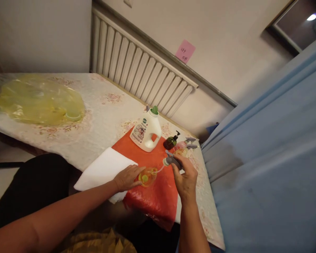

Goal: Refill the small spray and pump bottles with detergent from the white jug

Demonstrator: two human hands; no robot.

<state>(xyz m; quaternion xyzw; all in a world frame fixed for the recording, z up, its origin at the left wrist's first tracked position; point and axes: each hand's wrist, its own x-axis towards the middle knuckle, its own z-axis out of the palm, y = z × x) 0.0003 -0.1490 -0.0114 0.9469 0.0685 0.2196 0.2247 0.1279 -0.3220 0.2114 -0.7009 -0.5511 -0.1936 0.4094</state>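
Note:
My left hand [127, 177] grips a small clear yellow bottle [147, 176] lying on the red bag [158, 196] at the table's near edge. My right hand [185, 179] is closed round a grey trigger spray head [172, 161] whose thin tube reaches toward the yellow bottle's mouth. A white detergent jug [146, 131] with a green cap stands on the red bag behind them. To its right a dark green pump bottle [171, 141] and two small spray bottles [185, 147] with grey triggers stand close together.
A white folded cloth [102, 170] lies left of the red bag. A large yellow plastic bag [39, 100] rests on the table's far left. A white radiator [139, 70] lines the wall behind. Blue fabric [268, 147] fills the right side.

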